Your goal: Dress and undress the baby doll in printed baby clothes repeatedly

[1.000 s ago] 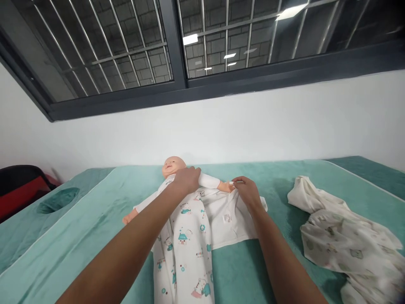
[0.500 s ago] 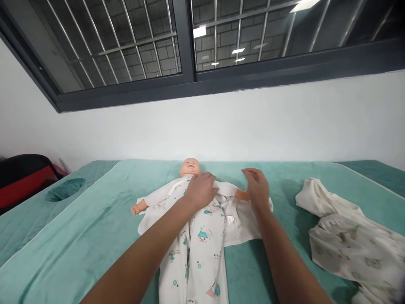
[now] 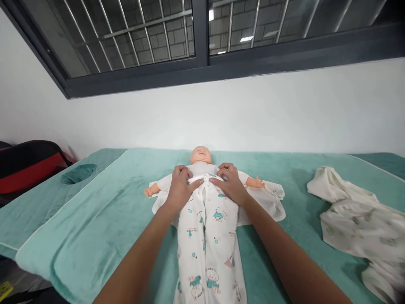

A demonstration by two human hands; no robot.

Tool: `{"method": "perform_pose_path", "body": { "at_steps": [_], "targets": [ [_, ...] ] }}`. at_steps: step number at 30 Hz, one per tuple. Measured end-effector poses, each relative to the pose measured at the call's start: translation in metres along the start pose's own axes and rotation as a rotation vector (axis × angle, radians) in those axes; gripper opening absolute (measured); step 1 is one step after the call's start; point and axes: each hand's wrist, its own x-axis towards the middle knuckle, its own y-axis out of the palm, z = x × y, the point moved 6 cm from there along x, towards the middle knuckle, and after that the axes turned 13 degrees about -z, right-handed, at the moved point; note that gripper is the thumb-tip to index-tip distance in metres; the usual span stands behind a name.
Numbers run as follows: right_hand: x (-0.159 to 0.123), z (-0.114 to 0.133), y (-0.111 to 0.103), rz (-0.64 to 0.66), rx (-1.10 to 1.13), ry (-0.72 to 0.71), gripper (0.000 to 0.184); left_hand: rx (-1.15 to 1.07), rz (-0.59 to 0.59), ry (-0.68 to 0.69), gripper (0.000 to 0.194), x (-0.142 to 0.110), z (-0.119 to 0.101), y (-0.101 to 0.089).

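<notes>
1. Head view, the work: the doll [image 3: 201,155] lies on its back, head toward the wall [image 3: 221,114], arms out and covered in white to the wrists. The printed garment [image 3: 205,236] already lies lengthwise over it, upper edge at the chest. White cloth [image 3: 268,207] spreads open at both sides, so closing up looks undone.
2. Head view, the hands: the left hand [image 3: 182,183] and right hand [image 3: 228,179] each seem to pinch that upper edge between thumb and fingers.
3. Head view, surroundings: green padded bed [image 3: 117,211] with a hole [image 3: 78,174]; crumpled clothing [image 3: 357,219] at right; barred window [image 3: 201,33] above.
</notes>
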Motion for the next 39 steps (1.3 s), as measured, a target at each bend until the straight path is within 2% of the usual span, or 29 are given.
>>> {"method": "perform_pose_path", "body": {
  "at_steps": [2,5,7,10,12,14,16,18,20,22,24,26,29,30,31,34,36,39],
  "targets": [
    [-0.007,0.004,-0.001,0.037,0.119,0.025,0.036,0.049,-0.035,0.093,0.024,-0.006,-0.009,-0.004],
    [-0.020,0.002,-0.003,0.138,0.222,0.157,0.041,0.109,0.048,0.162,0.030,-0.017,-0.015,-0.011],
    [-0.029,0.001,-0.009,0.161,0.184,0.193,0.045,0.109,0.156,0.150,0.032,-0.024,-0.013,-0.019],
    [-0.045,0.006,-0.020,0.208,0.056,0.137,0.040,0.025,0.358,0.075,0.031,-0.035,-0.005,-0.038],
    [-0.060,0.011,-0.026,0.272,-0.032,0.092,0.029,-0.013,0.517,0.023,0.047,-0.044,0.000,-0.048],
    [-0.074,0.017,-0.029,0.307,-0.108,0.076,0.038,0.015,0.607,0.015,0.062,-0.052,0.000,-0.055],
    [-0.085,0.022,-0.031,0.289,-0.213,0.080,0.040,0.093,0.577,0.056,0.050,-0.057,-0.004,-0.059],
    [-0.091,0.029,-0.030,0.242,-0.324,0.066,0.026,0.166,0.494,0.086,0.026,-0.061,-0.010,-0.060],
    [-0.092,0.035,-0.029,0.175,-0.385,0.059,0.019,0.201,0.420,0.062,0.014,-0.065,-0.012,-0.059],
    [-0.092,0.040,-0.029,0.116,-0.379,0.082,0.017,0.199,0.375,0.015,0.016,-0.071,-0.009,-0.062],
    [-0.094,0.042,-0.031,0.107,-0.354,0.120,0.019,0.168,0.378,-0.011,0.019,-0.077,-0.003,-0.066],
    [-0.101,0.044,-0.032,0.206,-0.324,0.133,0.025,0.078,0.455,-0.002,0.028,-0.086,0.004,-0.070],
    [-0.117,0.049,-0.033,0.441,-0.253,0.121,0.042,-0.058,0.548,0.063,0.059,-0.101,0.010,-0.075],
    [-0.122,0.051,-0.033,0.485,-0.249,0.114,0.044,-0.079,0.531,0.086,0.058,-0.104,0.012,-0.076],
    [-0.124,0.052,-0.034,0.491,-0.258,0.105,0.042,-0.086,0.493,0.099,0.048,-0.106,0.014,-0.076],
    [-0.126,0.054,-0.033,0.366,-0.214,0.143,0.032,-0.081,0.364,0.061,0.010,-0.114,0.021,-0.072],
    [-0.128,0.051,-0.029,0.276,-0.137,0.201,0.028,-0.068,0.315,-0.007,0.006,-0.120,0.026,-0.069],
    [-0.134,0.045,-0.027,0.226,-0.103,0.273,0.023,-0.083,0.281,-0.088,0.012,-0.127,0.029,-0.073]
  ]
}}
